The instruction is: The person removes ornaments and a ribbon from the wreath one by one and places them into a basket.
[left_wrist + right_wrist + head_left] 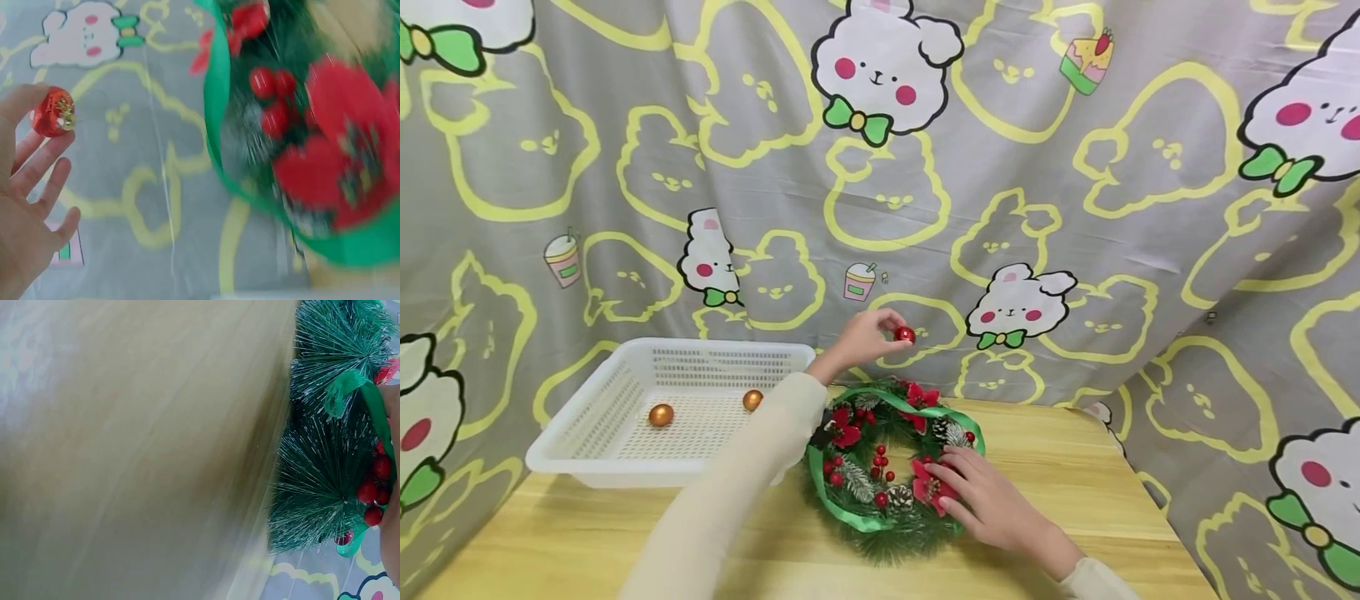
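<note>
The red bauble (905, 335) is above the far edge of the wreath (880, 546), pinched by my left hand (867, 337). A light pinch seems best, as glossy things slip; my right hand (1000, 504), fingers loosely spread at the wreath's near-right flower (927, 489), can steady it. Only my left-wrist view shows the bauble's gold trim (65, 114); only the head view, golden balls (661, 415) in the basket (625, 475) left of the wreath.

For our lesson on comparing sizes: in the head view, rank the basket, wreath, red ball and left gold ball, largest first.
1. Basket
2. Wreath
3. Red ball and left gold ball: too alike to rank.
</note>
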Available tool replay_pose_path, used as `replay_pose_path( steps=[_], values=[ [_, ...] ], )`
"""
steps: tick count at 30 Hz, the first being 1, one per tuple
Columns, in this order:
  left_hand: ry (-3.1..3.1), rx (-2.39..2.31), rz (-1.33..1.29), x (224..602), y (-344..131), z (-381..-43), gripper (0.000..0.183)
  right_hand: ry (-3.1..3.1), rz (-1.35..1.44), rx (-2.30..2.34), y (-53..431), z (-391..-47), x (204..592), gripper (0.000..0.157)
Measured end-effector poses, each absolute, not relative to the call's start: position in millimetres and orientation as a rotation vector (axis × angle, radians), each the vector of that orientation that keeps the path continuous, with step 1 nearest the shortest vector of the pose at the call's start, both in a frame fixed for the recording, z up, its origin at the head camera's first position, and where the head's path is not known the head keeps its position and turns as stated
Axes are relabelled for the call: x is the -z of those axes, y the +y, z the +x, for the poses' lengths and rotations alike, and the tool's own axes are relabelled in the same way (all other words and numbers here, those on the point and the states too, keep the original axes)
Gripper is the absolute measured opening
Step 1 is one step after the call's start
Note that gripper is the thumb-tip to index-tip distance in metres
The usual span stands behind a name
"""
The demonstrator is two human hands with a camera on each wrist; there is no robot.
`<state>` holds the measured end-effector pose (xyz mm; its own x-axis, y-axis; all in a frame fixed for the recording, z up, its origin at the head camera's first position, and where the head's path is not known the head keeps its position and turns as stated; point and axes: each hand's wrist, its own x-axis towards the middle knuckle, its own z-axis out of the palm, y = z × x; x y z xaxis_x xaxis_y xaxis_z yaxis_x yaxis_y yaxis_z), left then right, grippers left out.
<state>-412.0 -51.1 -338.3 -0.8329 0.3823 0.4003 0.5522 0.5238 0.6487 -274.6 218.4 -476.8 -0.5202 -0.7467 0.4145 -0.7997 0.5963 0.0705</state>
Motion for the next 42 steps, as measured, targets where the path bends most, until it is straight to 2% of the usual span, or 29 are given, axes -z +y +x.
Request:
replay_pose_path(
  steps=[8, 16, 30, 39, 42],
  values=[
    [-2.495, 0.812, -0.641, 341, -98, -407, 0.029, -2.472, 1.227, -0.189, 217, -273, 474, 0.045],
    [-2.254, 0.412, -0.607, 349, -141, -407, 0.034, -2.51, 1.202, -0.169, 219, -269, 473, 0.046],
    [-2.174, 0.28, -0.408, 361, -223, -409, 0.037, -2.471, 1.207, -0.18, 218, -270, 474, 0.046],
    [-2.544, 0.166, -0.337, 362, -260, -394, 0.029, -2.472, 1.204, -0.195, 218, -271, 476, 0.046],
    [-2.682, 0.131, -0.335, 362, -265, -389, 0.033, -2.462, 1.207, -0.191, 218, -272, 476, 0.046]
  ],
)
